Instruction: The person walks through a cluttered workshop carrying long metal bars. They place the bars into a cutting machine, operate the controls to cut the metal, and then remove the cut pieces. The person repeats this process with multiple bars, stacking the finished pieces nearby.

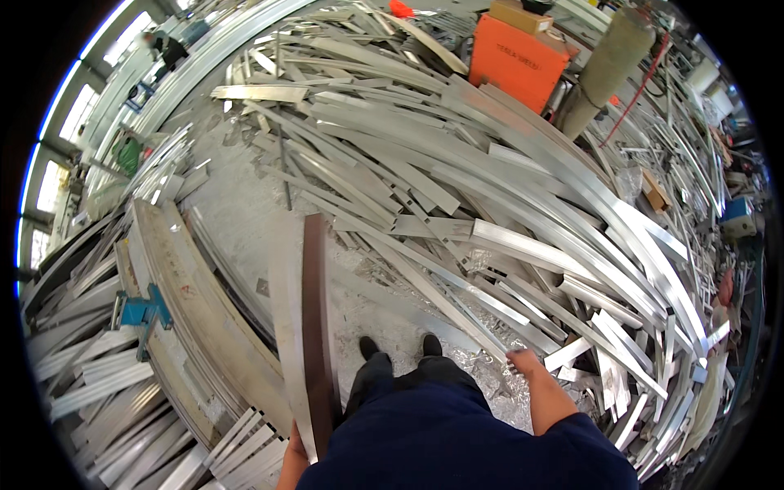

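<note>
A long metal profile [291, 343], silvery on one side and dark brown on the other, stands up at my left side. My left hand [297, 446] grips its lower part; the profile hides some of the fingers. Out to the right, my right hand [521, 361] has its fingers curled round the near end of a long, thin metal strip [457, 310]. That strip slants away to the far left along the edge of a big heap of metal offcuts [408, 155]. A pale strip near my feet is smeared by motion.
To the left lies a long worn beam [200, 318] with a teal clamp [147, 313] on it, beside more stacked profiles [90, 376]. An orange box-shaped machine [516, 61] and a tall gas cylinder [608, 69] stand beyond the heap. Another person [170, 51] is far left.
</note>
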`<state>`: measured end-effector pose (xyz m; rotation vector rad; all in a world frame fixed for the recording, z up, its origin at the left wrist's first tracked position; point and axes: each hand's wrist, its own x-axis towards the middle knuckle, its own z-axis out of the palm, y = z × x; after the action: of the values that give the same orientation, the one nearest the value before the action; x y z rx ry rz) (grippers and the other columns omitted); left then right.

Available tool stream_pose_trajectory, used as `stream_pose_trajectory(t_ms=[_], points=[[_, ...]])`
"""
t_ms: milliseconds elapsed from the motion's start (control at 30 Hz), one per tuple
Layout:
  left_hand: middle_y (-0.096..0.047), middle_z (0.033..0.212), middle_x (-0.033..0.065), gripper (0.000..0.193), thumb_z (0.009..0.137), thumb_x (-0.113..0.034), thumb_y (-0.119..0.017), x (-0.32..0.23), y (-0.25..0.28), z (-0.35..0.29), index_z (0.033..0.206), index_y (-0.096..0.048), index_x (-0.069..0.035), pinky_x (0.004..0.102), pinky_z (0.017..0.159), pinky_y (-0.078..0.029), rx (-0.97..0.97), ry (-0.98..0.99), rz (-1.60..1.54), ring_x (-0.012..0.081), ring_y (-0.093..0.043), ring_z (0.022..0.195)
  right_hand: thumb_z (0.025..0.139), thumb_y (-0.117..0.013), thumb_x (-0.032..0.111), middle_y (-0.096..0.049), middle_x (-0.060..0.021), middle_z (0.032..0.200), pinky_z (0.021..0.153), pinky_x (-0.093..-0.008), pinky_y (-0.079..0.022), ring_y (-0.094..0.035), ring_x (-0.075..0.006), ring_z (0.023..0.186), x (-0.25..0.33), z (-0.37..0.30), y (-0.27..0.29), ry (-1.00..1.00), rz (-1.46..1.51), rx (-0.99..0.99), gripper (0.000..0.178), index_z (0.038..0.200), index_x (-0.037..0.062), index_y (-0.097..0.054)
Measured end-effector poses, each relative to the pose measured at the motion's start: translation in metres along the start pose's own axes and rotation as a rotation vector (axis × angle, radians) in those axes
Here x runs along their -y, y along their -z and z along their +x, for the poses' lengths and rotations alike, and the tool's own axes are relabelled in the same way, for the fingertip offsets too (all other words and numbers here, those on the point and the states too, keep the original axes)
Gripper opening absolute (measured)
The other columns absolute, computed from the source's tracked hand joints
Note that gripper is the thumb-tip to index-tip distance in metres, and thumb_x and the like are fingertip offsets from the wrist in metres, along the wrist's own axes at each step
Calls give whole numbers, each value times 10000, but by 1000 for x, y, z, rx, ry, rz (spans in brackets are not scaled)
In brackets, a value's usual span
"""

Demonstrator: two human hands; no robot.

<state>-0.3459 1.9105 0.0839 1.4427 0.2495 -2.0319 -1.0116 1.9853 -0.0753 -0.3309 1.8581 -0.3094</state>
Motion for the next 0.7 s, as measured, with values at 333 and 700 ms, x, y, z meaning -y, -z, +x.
stream_pose_trajectory(t_ms=[333, 700], points=[[-640, 1187, 94, 736, 795, -673, -569, -131, 49, 53, 1266, -578, -108, 397, 897, -507, -3, 73, 31, 257, -617, 1041, 857, -624, 291, -675, -145, 931, 604, -354, -559, -660, -228, 718, 170, -3, -88, 49, 46, -85, 391, 1074, -34, -644], [-641, 1186, 89, 723, 798, -668, -573, -369, 101, 90, 1258, -586, -110, 396, 896, -507, 99, 115, 28, 252, -615, 1046, 808, -632, 285, -668, -108, 903, 613, -334, -553, -652, -199, 713, 309, -52, -281, -70, -139, -38, 406, 1074, -21, -654]])
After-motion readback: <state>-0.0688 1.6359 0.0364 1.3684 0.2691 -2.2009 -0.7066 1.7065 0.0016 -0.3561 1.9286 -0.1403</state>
